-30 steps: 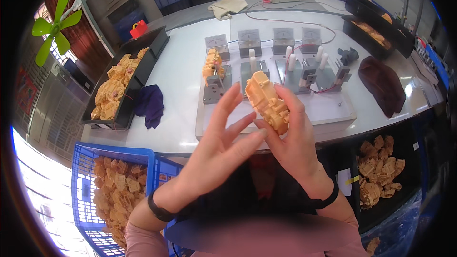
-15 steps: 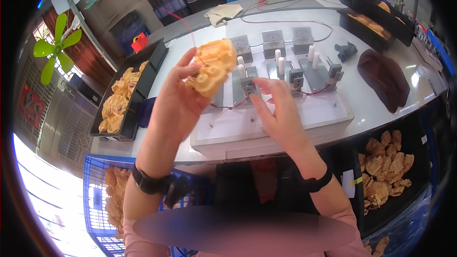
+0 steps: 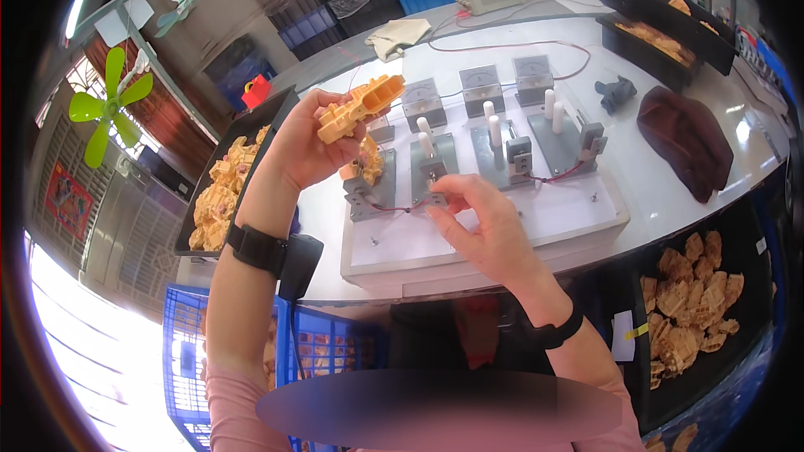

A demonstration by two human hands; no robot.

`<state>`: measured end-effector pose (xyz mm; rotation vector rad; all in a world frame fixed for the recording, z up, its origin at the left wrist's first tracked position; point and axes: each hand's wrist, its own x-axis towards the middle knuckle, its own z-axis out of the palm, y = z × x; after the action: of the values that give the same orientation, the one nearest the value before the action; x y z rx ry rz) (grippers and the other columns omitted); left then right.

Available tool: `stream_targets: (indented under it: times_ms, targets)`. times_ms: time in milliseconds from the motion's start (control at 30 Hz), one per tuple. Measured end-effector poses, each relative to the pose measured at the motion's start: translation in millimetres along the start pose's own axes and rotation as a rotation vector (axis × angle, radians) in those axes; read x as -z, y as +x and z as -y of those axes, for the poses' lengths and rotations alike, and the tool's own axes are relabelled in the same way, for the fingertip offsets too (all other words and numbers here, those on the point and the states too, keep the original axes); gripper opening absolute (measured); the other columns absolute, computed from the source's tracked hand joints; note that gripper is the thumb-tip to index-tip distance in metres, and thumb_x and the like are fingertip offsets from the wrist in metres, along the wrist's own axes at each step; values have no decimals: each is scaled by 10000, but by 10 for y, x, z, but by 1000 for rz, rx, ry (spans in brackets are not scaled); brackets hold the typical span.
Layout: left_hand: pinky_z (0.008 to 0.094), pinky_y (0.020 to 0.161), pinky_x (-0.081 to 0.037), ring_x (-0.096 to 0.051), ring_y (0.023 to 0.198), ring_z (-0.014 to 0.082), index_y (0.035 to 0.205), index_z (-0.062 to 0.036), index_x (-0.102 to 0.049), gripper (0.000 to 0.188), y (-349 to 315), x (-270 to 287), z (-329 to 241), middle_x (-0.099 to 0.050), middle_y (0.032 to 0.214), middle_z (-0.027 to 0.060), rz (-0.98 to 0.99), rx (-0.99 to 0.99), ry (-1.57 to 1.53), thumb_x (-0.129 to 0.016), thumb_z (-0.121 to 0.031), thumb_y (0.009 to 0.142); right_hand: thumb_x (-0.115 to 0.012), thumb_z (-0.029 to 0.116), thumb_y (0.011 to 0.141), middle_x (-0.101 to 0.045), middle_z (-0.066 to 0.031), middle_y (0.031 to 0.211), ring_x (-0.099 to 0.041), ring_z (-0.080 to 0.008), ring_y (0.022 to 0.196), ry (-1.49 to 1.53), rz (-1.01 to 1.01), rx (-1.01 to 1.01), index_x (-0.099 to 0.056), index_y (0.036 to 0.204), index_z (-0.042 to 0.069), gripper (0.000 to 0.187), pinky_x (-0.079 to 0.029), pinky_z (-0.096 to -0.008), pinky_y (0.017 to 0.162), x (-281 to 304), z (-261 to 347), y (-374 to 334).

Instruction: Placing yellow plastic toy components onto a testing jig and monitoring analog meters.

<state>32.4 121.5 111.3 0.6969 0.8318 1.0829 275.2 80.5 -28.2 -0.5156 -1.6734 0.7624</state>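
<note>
My left hand [image 3: 314, 138] is closed around a yellow-orange moulded plastic part [image 3: 368, 106], holding it in the air with a hollow, box-shaped end facing right. Below it, a similar plastic part [image 3: 370, 161] sits on the leftmost grey fixture [image 3: 381, 188]. My right hand [image 3: 486, 230] pinches the small grey clamp block [image 3: 435, 198] at the near end of the second fixture [image 3: 433, 155]. White pegs [image 3: 425, 138] stand on that fixture's plate, with no part on them. Two more fixtures to the right also bear bare white pegs [image 3: 495, 130].
Panel meters [image 3: 481, 90] stand behind the fixtures on a white base [image 3: 502, 247]. Black trays of parts [image 3: 226, 176] lie left and far right. A dark cloth [image 3: 682, 142] and grey fitting [image 3: 615, 94] rest at right. Below are a blue crate [image 3: 335, 343] and black bin [image 3: 745, 318].
My left hand has turned the plastic part and drawn it slightly left. The right hand has moved down to the second fixture's clamp block, which now sits lower and nearer me.
</note>
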Motion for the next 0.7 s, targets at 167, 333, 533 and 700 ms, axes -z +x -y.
stream_targets:
  times_ms: [167, 333, 533, 700]
  targets:
    - [228, 611, -518, -612, 842, 152, 1203, 9, -546, 351, 150, -32, -61, -618, 1043, 132, -167, -33, 186, -551, -203, 923, -721, 125, 871, -642, -94, 931, -579, -233, 790, 14, -16, 20, -614, 1100, 45, 265, -494, -347, 763, -5, -8, 2]
    - [269, 715, -499, -611, 864, 110, 1218, 34, -584, 397, 349, -150, 42, -635, 981, 59, -324, -289, 779, -537, -252, 947, -720, 119, 869, -636, -94, 908, -575, -228, 775, 27, -14, 24, -615, 1099, 47, 263, -495, -341, 738, -1, -18, -4]
    - [284, 858, -505, -627, 1055, 196, 1441, 67, -445, 605, 468, -222, 296, -623, 1240, 186, -341, -288, 1225, -515, -296, 962, -719, 115, 863, -635, -93, 895, -565, -227, 759, 1, -27, 26, -614, 1098, 45, 267, -494, -340, 731, -8, -6, -3]
    - [264, 809, -484, -579, 970, 138, 1494, -10, -416, 655, 324, -295, 306, -616, 1197, 81, -245, -228, 1306, -532, -422, 999, -722, 113, 857, -632, -85, 887, -557, -216, 741, -9, -42, 53, -618, 1092, 49, 265, -490, -338, 714, -17, -8, 3]
